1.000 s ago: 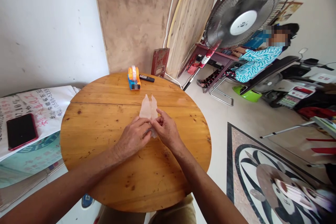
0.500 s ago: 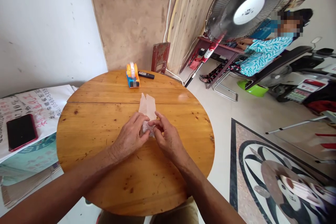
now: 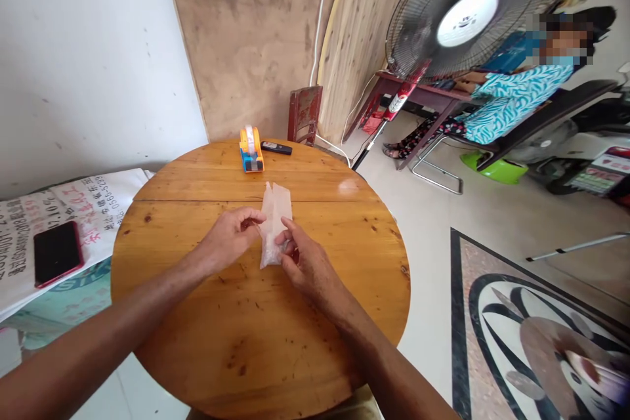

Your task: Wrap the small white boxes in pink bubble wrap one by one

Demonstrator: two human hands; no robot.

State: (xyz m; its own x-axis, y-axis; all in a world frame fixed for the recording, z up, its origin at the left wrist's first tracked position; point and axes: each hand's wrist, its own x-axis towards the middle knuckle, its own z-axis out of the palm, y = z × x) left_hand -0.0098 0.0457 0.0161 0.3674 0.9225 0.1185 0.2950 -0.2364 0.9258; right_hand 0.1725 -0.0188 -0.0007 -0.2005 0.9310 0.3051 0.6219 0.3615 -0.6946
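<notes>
A flat strip of whitish, translucent bubble wrap or film (image 3: 275, 216) lies on the round wooden table (image 3: 266, 354), its far end split into two points. The near end is bunched and looks thicker; what is inside cannot be made out. At the strip's left edge is my left hand (image 3: 233, 233), fingers bent and thumb apart, closed on nothing I can see. My right hand (image 3: 310, 259) rests against the right edge near the thick end, its fingers curved and apart.
An orange and blue tape dispenser (image 3: 251, 149) and a black remote (image 3: 276, 147) stand at the table's far side. A phone (image 3: 58, 253) lies on printed sacks (image 3: 105, 203) at left. A standing fan (image 3: 467, 16) and a seated person (image 3: 522, 102) are beyond.
Both hands have moved apart from the strip's near end, the left one farther to the left. More of the bunched end now shows. The view has shifted slightly.
</notes>
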